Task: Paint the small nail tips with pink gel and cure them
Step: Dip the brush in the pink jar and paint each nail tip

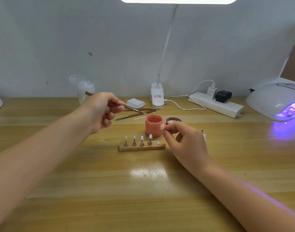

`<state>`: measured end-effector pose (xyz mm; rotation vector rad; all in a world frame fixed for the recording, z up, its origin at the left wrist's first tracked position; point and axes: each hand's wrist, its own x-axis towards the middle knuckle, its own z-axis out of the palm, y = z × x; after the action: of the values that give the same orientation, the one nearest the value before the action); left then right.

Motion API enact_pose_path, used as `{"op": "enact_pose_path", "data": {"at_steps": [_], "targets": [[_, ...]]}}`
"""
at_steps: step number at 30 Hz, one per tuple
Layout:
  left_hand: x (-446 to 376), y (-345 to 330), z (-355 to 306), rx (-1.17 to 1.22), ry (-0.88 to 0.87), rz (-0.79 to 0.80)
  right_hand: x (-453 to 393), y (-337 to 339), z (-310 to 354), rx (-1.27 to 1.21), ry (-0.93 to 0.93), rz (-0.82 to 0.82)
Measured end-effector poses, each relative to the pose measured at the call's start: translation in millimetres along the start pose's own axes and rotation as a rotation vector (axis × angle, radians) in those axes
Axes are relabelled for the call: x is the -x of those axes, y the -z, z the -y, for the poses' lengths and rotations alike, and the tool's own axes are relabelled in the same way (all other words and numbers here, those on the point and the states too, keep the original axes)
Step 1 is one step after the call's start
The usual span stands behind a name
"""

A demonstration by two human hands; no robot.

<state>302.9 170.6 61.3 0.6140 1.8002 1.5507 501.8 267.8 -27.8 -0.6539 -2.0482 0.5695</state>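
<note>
Left hand [102, 111] gripped the brush [126, 106] over the pink gel jar [153, 125], right hand [185, 139] pinched one pink-coated nail tip [162, 126], four tips on the stand [141, 147] apparently unpainted.

Gel jar [153, 125] mid-counter [143, 190], lid [174, 119] just right of it. Nail-tip stand [142, 147] in front of jar (four tips on it). Spare brushes [136, 114] behind jar. Power strip [216, 104] and curing lamp [275, 101] far right.
</note>
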Motion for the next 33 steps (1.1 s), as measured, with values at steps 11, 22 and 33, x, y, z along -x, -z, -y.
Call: {"op": "enact_pose_path", "data": {"at_steps": [11,22,33], "targets": [[70,-21,72,-0.377,-0.924,0.036,-1,2,-2,0.034,-0.014,0.012],[69,-16,77,-0.357,-0.956,0.048,-1,2,-3,0.041,-0.011,0.01],[69,-19,79,-0.302,-0.912,0.056,1,2,0,0.072,0.008,-0.005]]}}
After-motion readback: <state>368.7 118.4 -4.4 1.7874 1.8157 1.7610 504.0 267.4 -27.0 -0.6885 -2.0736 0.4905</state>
